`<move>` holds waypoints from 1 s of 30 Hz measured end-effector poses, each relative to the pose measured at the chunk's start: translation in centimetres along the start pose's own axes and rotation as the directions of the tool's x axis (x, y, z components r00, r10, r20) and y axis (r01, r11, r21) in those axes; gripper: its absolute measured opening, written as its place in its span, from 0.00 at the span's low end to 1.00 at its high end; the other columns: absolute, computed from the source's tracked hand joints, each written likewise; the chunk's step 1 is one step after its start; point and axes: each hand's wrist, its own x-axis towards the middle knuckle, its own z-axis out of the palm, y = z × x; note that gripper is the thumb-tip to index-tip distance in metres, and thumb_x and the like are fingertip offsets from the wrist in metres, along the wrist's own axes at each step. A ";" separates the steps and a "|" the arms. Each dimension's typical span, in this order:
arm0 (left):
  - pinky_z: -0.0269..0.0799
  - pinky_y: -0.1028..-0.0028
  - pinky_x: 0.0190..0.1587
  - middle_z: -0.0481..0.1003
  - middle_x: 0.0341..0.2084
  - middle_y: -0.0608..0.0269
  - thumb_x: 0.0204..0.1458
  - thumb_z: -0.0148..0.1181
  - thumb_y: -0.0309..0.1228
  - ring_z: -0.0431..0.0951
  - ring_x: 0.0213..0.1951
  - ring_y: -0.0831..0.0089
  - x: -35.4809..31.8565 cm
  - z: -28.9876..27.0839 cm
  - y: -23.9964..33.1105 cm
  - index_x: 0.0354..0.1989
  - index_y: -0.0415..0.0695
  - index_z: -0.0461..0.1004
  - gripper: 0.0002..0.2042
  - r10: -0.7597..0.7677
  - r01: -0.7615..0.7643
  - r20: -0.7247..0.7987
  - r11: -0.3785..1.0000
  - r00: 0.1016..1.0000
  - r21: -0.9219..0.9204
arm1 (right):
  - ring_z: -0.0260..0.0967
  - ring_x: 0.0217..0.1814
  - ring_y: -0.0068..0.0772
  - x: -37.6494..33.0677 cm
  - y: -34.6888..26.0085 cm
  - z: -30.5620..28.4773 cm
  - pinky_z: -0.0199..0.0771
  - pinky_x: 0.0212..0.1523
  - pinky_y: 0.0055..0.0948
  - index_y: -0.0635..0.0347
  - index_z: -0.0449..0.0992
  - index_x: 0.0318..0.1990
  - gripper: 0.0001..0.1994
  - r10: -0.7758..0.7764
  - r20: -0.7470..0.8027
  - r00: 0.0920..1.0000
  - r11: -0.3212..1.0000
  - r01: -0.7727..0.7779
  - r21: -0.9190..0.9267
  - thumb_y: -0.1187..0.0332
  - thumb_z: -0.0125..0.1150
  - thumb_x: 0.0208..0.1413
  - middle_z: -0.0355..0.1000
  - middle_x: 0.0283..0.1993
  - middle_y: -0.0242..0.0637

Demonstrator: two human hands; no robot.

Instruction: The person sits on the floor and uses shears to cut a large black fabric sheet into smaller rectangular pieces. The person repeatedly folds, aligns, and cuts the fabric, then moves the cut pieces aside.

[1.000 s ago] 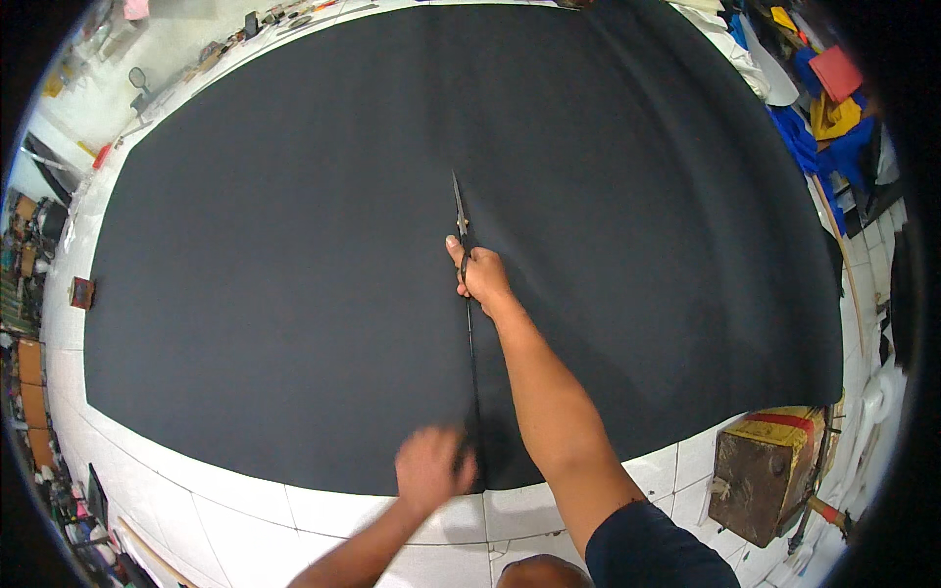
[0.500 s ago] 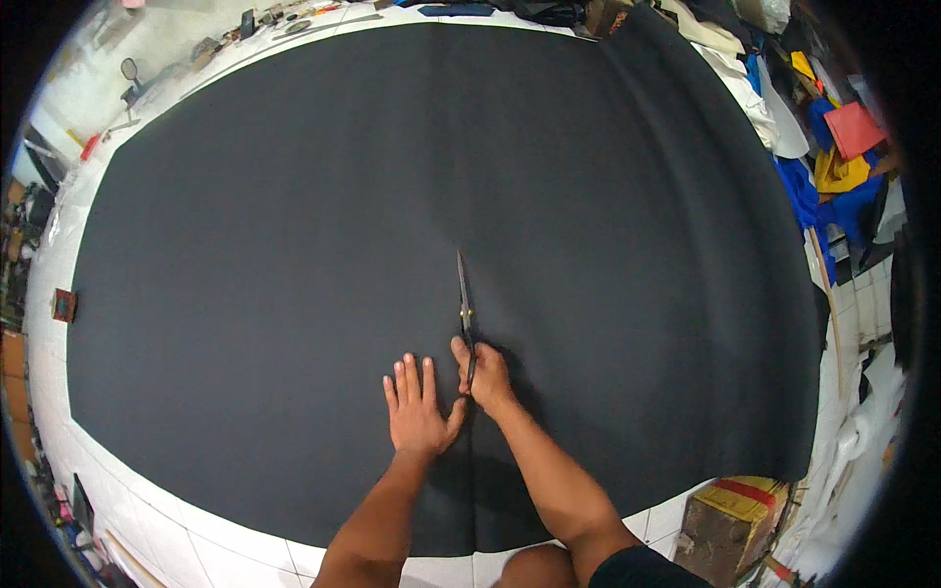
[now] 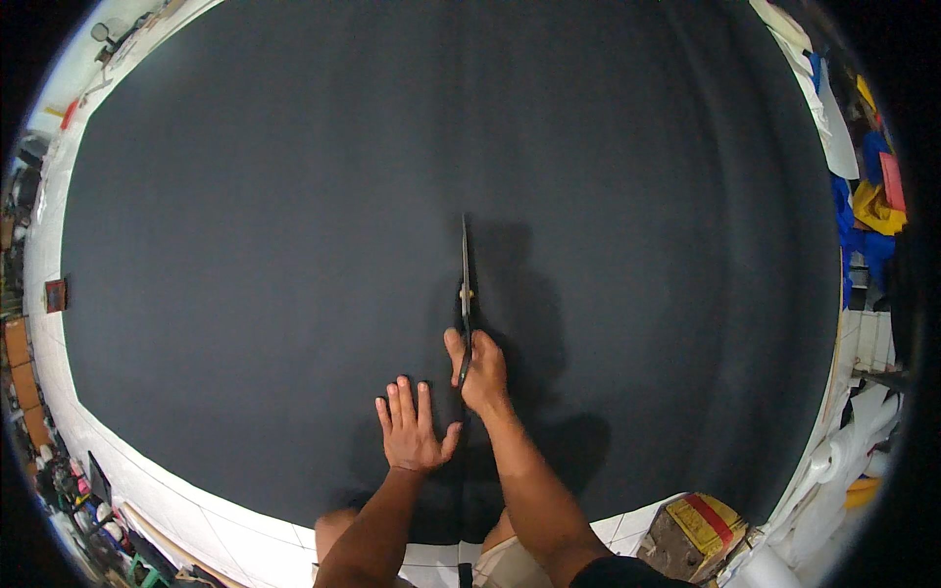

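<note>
A large dark sheet of fabric-like material (image 3: 245, 245) is spread over the white tiled floor and fills most of the view. My right hand (image 3: 482, 370) grips the handles of a pair of scissors (image 3: 466, 279), whose blades point away from me along the middle of the sheet. A cut line seems to run from the scissors back toward the near edge. Flat on the sheet to the left lies my left hand (image 3: 416, 439), fingers spread, with nothing in it. The lower scissor handle is partly hidden by my right fingers.
A yellow and brown box with a red stripe (image 3: 696, 534) stands at the near right edge of the sheet. Coloured cloth pieces (image 3: 872, 206) are heaped at the far right. A small brown block (image 3: 56, 295) sits at the left edge. Cartons (image 3: 22, 365) line the left side.
The view has shifted forward over the sheet. My right hand and the scissors are farther along it, and the blades look more closed. My left hand stays flat on the sheet.
</note>
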 end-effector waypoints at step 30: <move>0.57 0.50 0.55 0.67 0.50 0.43 0.51 0.60 0.45 0.66 0.52 0.47 13.8 -6.8 -1.4 0.51 0.43 0.73 0.23 -0.025 -0.051 -0.454 0.987 0.891 -0.155 | 0.68 0.17 0.29 22.5 -16.4 0.9 0.69 0.24 0.31 0.60 0.69 0.23 0.31 0.007 -0.014 1.000 0.988 -0.009 -0.156 0.36 0.58 0.55 0.66 0.18 0.35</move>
